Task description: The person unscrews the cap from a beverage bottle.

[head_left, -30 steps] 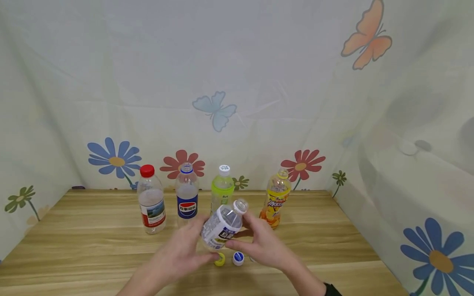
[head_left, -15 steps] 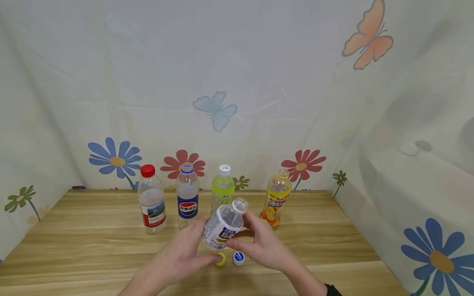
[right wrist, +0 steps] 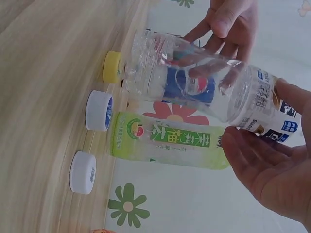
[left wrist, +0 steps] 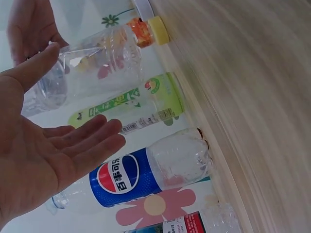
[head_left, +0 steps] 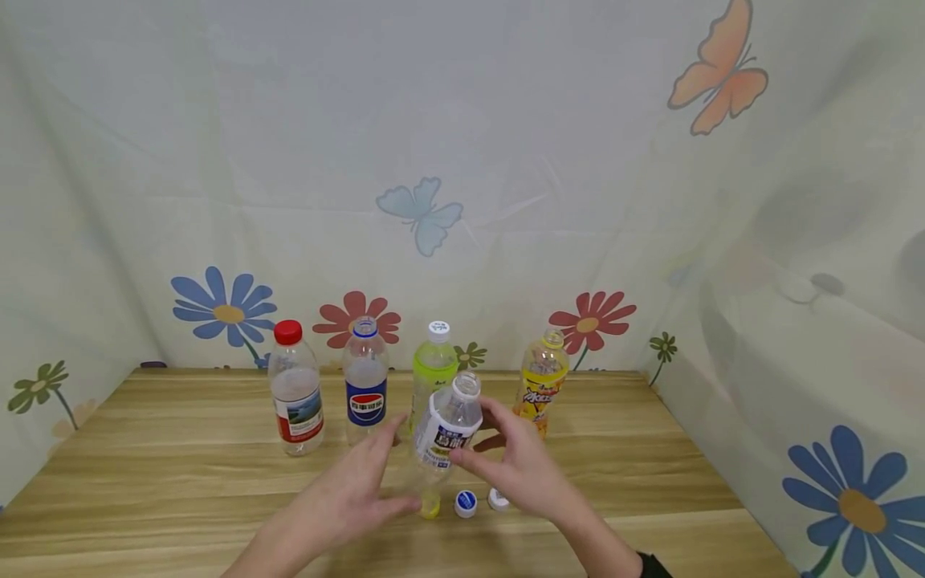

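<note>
My right hand [head_left: 523, 466] grips a clear, uncapped plastic bottle [head_left: 448, 429] round its white label, thumb in front. The bottle leans a little to the right, its mouth uppermost. On its other side my left hand [head_left: 354, 486] has its fingers spread and relaxed, holding nothing; in the left wrist view its thumb overlaps the bottle. Under the bottle's base lies a yellow cap [right wrist: 112, 67]. Beside it are a white cap with a blue top [head_left: 466, 503] and a plain white cap [head_left: 499, 499], both on the wooden table [head_left: 181, 498].
Behind the hands stand a red-capped water bottle [head_left: 296, 401], an uncapped Pepsi bottle [head_left: 365, 393], a green-labelled bottle with a white cap [head_left: 433, 365] and an uncapped yellow-labelled bottle [head_left: 542, 385]. A flower-patterned curtain [head_left: 289, 177] closes off the back and sides.
The held bottle has turned more upright and moved slightly right with my right hand. My left hand has let go of it and drawn off a little, uncovering the plain white cap.
</note>
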### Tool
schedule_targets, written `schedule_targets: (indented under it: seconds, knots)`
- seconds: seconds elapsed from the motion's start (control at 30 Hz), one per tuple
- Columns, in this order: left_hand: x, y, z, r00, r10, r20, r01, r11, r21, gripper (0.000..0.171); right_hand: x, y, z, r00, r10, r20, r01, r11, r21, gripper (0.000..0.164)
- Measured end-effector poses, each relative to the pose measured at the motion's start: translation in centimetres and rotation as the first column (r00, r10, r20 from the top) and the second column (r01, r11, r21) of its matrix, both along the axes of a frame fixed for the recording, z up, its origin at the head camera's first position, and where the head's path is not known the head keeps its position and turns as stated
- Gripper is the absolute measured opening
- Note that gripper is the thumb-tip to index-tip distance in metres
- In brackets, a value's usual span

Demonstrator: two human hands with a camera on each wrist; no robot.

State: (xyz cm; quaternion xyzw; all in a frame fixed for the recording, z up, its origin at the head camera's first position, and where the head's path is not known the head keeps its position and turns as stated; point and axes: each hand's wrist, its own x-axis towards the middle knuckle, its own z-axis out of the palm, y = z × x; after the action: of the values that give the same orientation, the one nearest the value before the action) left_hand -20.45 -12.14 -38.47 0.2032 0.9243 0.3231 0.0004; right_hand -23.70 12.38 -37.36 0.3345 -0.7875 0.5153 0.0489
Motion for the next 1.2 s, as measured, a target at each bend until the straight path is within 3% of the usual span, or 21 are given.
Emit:
schedule_targets:
  seconds: [0.23,0.4,0.57,0.93,1.2]
  knots:
    - [-0.1,-0.5,0.0,0.998,0.067,-0.005,-0.067,0.996,-0.067,0.101,-0.3,0.3,0.2,0.989,-0.147,-0.008,0.147,0.989,-0.007,0.052]
    - [-0.2,-0.8,0.1,0.996,0.093,0.010,-0.092,0.993,-0.074,0.099,-0.8,0.7,0.1,0.959,-0.278,-0.043,0.280,0.960,0.025,0.051]
    - [-0.4,-1.1,0.3,0.993,0.113,0.015,-0.112,0.991,-0.072,0.097,-1.2,1.0,0.0,0.931,-0.360,-0.062,0.363,0.930,0.057,0.051]
    - [-0.5,-2.0,1.3,0.984,0.141,-0.109,-0.151,0.984,-0.090,0.088,-1.9,1.3,-0.4,0.911,-0.403,-0.088,0.409,0.909,0.081,0.051]
    - [-0.5,-3.1,2.1,0.962,0.143,-0.234,-0.166,0.983,-0.083,0.084,-2.6,1.4,-0.8,0.904,-0.418,-0.091,0.426,0.895,0.130,0.052]
